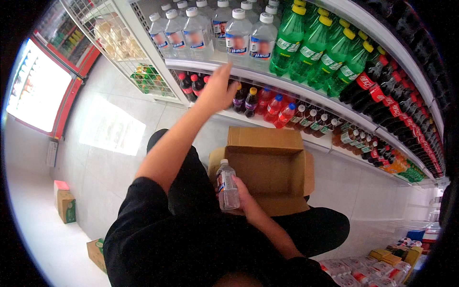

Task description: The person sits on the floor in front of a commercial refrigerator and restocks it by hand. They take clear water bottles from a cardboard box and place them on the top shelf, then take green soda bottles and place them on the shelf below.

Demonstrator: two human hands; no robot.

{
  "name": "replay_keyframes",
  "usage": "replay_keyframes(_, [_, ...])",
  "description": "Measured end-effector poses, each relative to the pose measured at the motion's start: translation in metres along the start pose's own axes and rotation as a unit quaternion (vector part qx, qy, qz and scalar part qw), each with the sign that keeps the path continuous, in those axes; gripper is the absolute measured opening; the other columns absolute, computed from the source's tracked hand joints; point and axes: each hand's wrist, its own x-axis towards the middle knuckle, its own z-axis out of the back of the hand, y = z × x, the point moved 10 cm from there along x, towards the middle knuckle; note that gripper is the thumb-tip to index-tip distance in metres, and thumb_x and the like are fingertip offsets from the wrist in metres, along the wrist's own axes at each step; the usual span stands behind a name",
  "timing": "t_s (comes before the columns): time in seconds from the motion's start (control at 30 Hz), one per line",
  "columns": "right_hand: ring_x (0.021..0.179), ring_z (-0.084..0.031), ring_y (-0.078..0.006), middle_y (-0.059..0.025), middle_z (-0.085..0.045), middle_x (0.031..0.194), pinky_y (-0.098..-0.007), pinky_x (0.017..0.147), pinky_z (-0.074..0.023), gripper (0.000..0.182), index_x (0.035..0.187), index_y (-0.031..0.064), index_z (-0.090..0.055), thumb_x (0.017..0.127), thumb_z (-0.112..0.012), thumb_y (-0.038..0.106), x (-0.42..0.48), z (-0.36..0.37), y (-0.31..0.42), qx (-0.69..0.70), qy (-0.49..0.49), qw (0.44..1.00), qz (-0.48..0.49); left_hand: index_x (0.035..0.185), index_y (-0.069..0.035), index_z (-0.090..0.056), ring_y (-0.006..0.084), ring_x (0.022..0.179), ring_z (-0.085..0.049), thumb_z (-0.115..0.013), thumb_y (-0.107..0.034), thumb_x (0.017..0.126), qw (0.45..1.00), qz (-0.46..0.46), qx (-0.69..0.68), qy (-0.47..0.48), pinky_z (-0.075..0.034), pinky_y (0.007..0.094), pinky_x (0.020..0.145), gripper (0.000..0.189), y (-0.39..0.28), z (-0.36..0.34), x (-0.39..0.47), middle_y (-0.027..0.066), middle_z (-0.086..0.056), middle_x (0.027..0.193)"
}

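My left hand (217, 89) reaches out to the front edge of a store shelf (200, 66), fingers apart and nothing in it. Clear plastic bottles (238, 36) with white caps and labels stand on that shelf just beyond it. My right hand (243, 190) holds a similar clear plastic bottle (227, 192), white cap up, close to my body. Beside that bottle, an open cardboard box (265, 172) rests between my legs, its flaps folded out; no bottles show inside.
Green soda bottles (287, 45) with yellow caps and dark cola bottles (380, 97) stand farther right. Small drink bottles (274, 107) line the lower shelf. A wire rack (125, 46) is at the left, a lit red-framed cooler (61, 107) beyond. Packed bottles (362, 269) lie at lower right.
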Motion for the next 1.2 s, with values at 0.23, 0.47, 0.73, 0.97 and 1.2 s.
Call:
replay_keyframes(0.23, [0.087,-0.070,-0.0374,-0.0207,-0.069,0.105,-0.0524,0.078,-0.0596,0.067,0.127,0.0111,-0.059,0.097,-0.040,0.068,-0.033,-0.036,0.030,0.074,0.040,0.994,0.066,0.128,0.002,-0.059,0.0428,0.118,-0.061,-0.064,-0.035,0.095,0.854,0.321,-0.139,0.385,-0.047,0.0498,0.100,0.050,-0.007,-0.130,-0.229,0.0261,-0.064,0.126])
replay_keyframes(0.47, [0.088,-0.071,-0.0349,-0.0151,-0.070,0.104,-0.0526,0.076,-0.0601,0.067,0.124,0.0119,-0.061,0.096,-0.041,0.070,-0.023,-0.010,0.018,0.089,0.076,0.992,0.051,0.125,0.006,-0.044,0.0312,0.086,-0.069,-0.078,-0.035,0.086,0.793,0.491,-0.285,0.219,-0.056,0.0413,0.072,0.066,-0.018,-0.113,-0.291,0.0212,-0.068,0.096])
replay_keyframes(0.73, [0.089,-0.071,-0.0364,-0.0167,-0.070,0.105,-0.0494,0.075,-0.0598,0.071,0.121,0.0103,-0.063,0.096,-0.038,0.071,0.002,0.007,0.003,-0.001,0.012,1.000,0.024,0.111,0.006,-0.056,0.0180,0.056,-0.060,-0.080,-0.020,0.079,0.690,0.569,-0.383,0.231,-0.049,0.0324,0.047,0.048,-0.018,-0.103,-0.313,0.0105,-0.065,0.080])
replay_keyframes(0.97, [0.093,-0.070,-0.0315,-0.0170,-0.070,0.100,-0.0454,0.084,-0.0583,0.048,0.123,0.0052,-0.059,0.103,-0.047,0.047,-0.017,-0.017,-0.001,-0.116,0.012,0.993,0.034,0.113,-0.001,-0.060,0.0201,0.084,-0.065,-0.075,-0.009,0.077,0.740,0.495,-0.453,0.045,-0.055,0.0366,0.076,0.040,0.013,-0.037,-0.230,0.0099,-0.067,0.098])
replay_keyframes(1.2, [0.091,-0.065,-0.0252,-0.0118,-0.065,0.096,-0.0421,0.088,-0.0578,0.034,0.123,0.0044,-0.059,0.104,-0.050,0.031,-0.014,0.002,-0.009,-0.186,-0.098,0.977,-0.036,0.104,-0.003,-0.063,0.0166,0.089,-0.066,-0.076,-0.004,0.067,0.875,0.247,-0.377,-0.176,-0.053,0.0328,0.082,0.039,0.022,0.120,-0.047,0.0062,-0.068,0.095])
